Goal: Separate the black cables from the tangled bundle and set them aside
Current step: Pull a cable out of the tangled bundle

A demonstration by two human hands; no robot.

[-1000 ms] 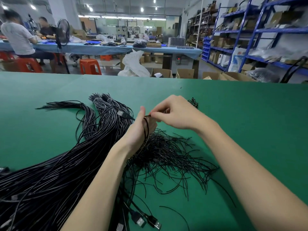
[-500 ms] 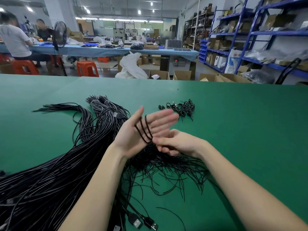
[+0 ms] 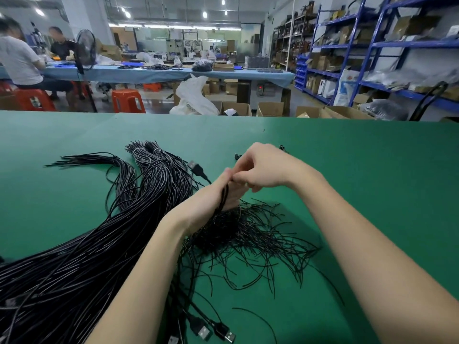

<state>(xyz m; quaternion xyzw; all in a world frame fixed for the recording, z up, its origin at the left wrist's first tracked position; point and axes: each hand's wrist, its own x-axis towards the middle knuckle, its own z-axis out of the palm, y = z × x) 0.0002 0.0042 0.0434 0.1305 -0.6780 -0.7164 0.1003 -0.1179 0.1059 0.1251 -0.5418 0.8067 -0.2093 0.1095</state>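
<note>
On the green counter at 12 o'clock, our left hand grips black cables; right hand pinches them at its fingertips.

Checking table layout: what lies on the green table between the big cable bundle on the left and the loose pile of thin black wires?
In the head view, the left hand and forearm cross that gap between the cable bundle and the thin wires.

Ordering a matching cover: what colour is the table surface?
Green, the table surface; seen in the head view.

L hand raised, fingers up; R hand curled, pinching at L fingertips
</note>
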